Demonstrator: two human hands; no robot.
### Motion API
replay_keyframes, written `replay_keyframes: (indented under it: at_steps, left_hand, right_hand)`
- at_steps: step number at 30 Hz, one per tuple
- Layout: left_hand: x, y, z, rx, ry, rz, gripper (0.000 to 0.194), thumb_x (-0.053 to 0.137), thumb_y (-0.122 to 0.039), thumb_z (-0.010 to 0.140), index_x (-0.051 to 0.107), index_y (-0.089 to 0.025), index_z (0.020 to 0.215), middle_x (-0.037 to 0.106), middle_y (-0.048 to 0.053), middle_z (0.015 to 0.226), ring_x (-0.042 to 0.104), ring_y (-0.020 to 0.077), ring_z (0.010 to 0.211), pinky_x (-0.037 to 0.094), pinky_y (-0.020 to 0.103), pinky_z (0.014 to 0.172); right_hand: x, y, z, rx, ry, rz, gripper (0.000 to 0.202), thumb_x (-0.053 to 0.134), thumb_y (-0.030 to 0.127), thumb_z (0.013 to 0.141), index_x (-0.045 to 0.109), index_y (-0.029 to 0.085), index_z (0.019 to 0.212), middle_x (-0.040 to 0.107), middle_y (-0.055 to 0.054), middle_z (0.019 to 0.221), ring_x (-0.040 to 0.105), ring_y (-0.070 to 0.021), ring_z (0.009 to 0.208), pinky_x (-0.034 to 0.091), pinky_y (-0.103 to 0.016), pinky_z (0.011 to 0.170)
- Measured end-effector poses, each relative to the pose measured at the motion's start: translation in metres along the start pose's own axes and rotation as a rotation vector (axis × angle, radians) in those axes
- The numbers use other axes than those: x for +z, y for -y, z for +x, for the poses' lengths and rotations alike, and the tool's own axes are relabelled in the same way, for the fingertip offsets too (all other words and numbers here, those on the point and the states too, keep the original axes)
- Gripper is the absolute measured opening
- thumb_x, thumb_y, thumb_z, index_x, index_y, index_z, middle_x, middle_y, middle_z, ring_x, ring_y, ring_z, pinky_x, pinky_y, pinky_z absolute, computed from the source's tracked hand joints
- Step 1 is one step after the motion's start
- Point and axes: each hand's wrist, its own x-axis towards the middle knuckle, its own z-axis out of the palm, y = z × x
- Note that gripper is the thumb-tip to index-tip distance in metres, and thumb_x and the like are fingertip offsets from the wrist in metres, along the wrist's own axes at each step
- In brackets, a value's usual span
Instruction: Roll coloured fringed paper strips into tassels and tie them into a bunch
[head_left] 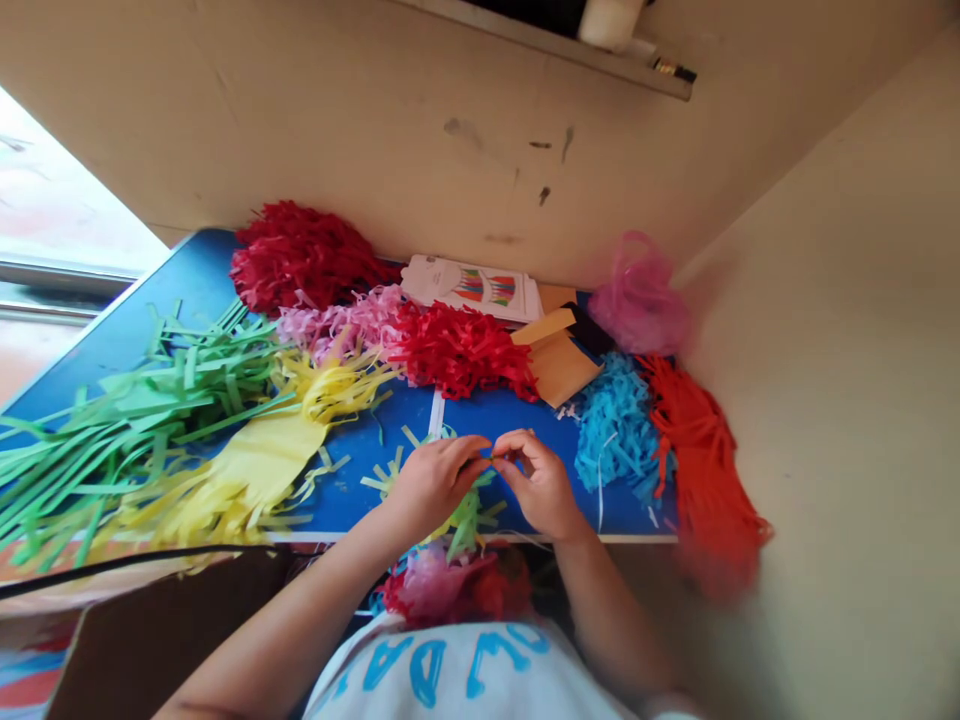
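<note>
My left hand [435,482] and my right hand [541,488] meet above the front edge of the blue table [349,500]. Thumb and fingers of each are pinched together, the fingertips almost touching. What they pinch is too small to make out. Pale green and yellow fringed paper [466,518] hangs just below my left hand. Pink and red fringed paper [442,585] lies below the table edge, close to my body. Yellow fringed paper [262,455] is spread left of my hands, and a blue fringed bunch [615,425] is to their right.
Green strips [172,385] cover the table's left side. Red bunches [300,255], a white printed packet [472,288] and a brown envelope [562,365] lie along the back. Orange-red fringe [709,460] hangs over the right edge. A cardboard box [165,640] stands lower left.
</note>
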Motion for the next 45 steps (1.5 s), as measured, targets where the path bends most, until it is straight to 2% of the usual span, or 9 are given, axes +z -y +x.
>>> replay_keyframes:
  at_steps: [4,7,11,20,25,27,34,40,45]
  left_hand:
    - [-0.001,0.0,-0.002,-0.09,-0.023,-0.104,0.023,0.064,-0.035,0.088,0.063,-0.02,0.106,0.075,0.004,0.093,0.071,0.0171,0.082,0.053,0.025,0.072]
    - [-0.003,0.0,-0.004,-0.102,-0.026,-0.152,0.011,0.062,-0.03,0.09,0.066,-0.02,0.092,0.075,0.002,0.083,0.07,0.0143,0.073,0.052,0.022,0.067]
    - [-0.005,0.0,-0.004,-0.118,-0.04,-0.205,0.014,0.065,-0.031,0.089,0.068,-0.021,0.097,0.076,0.002,0.082,0.071,0.0139,0.072,0.051,0.02,0.066]
    - [-0.011,-0.003,0.001,0.038,-0.047,-0.112,0.013,0.062,-0.029,0.09,0.07,-0.019,0.09,0.071,0.007,0.088,0.067,0.0153,0.079,0.051,0.024,0.071]
    - [-0.007,-0.005,-0.001,0.18,-0.124,-0.006,0.008,0.061,-0.023,0.091,0.067,-0.022,0.095,0.074,0.003,0.091,0.068,0.0154,0.087,0.041,0.04,0.103]
    - [-0.005,-0.005,-0.002,0.232,-0.147,-0.002,0.008,0.059,-0.019,0.091,0.066,-0.023,0.092,0.075,0.001,0.089,0.068,0.0132,0.083,0.037,0.041,0.108]
    - [-0.001,-0.004,-0.002,0.263,-0.206,-0.007,0.008,0.063,-0.016,0.089,0.066,-0.022,0.093,0.076,0.001,0.089,0.07,0.0132,0.084,0.038,0.043,0.109]
    - [0.002,-0.004,-0.002,0.232,-0.132,0.01,0.005,0.061,-0.019,0.09,0.064,-0.022,0.092,0.076,0.001,0.089,0.07,0.0139,0.084,0.038,0.044,0.109]
    - [0.012,-0.005,-0.002,0.18,-0.153,0.019,0.004,0.061,-0.02,0.088,0.06,-0.02,0.084,0.072,0.0,0.079,0.069,0.0144,0.072,0.051,0.037,0.095]
  right_hand:
    - [-0.003,-0.001,-0.001,0.0,-0.018,-0.024,0.003,0.061,0.022,0.088,0.063,0.023,0.089,0.065,-0.002,0.088,0.06,-0.0158,0.081,0.048,-0.029,0.077]
    - [-0.003,0.001,-0.003,-0.021,-0.002,-0.062,0.008,0.063,0.02,0.086,0.063,0.023,0.093,0.066,-0.001,0.089,0.06,-0.0151,0.08,0.048,-0.028,0.077]
    - [-0.002,0.003,-0.005,-0.005,0.004,0.018,0.014,0.065,0.019,0.084,0.063,0.024,0.097,0.066,-0.001,0.094,0.062,-0.0153,0.084,0.05,-0.028,0.079]
    - [-0.001,0.004,-0.01,-0.013,-0.076,-0.041,0.006,0.066,0.022,0.087,0.062,0.023,0.091,0.068,0.0,0.087,0.065,-0.0149,0.08,0.052,-0.028,0.078]
    - [0.001,0.008,-0.013,-0.05,-0.111,-0.115,0.007,0.066,0.021,0.087,0.063,0.023,0.093,0.07,0.0,0.088,0.065,-0.0144,0.08,0.052,-0.028,0.078]
    - [0.001,0.012,-0.014,-0.069,-0.126,-0.156,0.008,0.066,0.02,0.087,0.063,0.024,0.094,0.071,0.0,0.088,0.065,-0.014,0.079,0.052,-0.027,0.077]
    - [-0.002,0.021,-0.016,-0.148,-0.145,-0.263,0.008,0.065,0.018,0.088,0.063,0.023,0.093,0.072,0.0,0.087,0.066,-0.0137,0.078,0.053,-0.026,0.076]
    - [0.002,0.021,-0.017,-0.175,-0.177,-0.285,0.008,0.063,0.017,0.088,0.063,0.024,0.091,0.071,0.0,0.086,0.067,-0.0141,0.078,0.053,-0.026,0.076]
    - [0.001,0.021,-0.02,-0.227,-0.151,-0.31,0.005,0.062,0.02,0.089,0.064,0.024,0.092,0.072,-0.002,0.088,0.068,-0.016,0.085,0.053,-0.029,0.081]
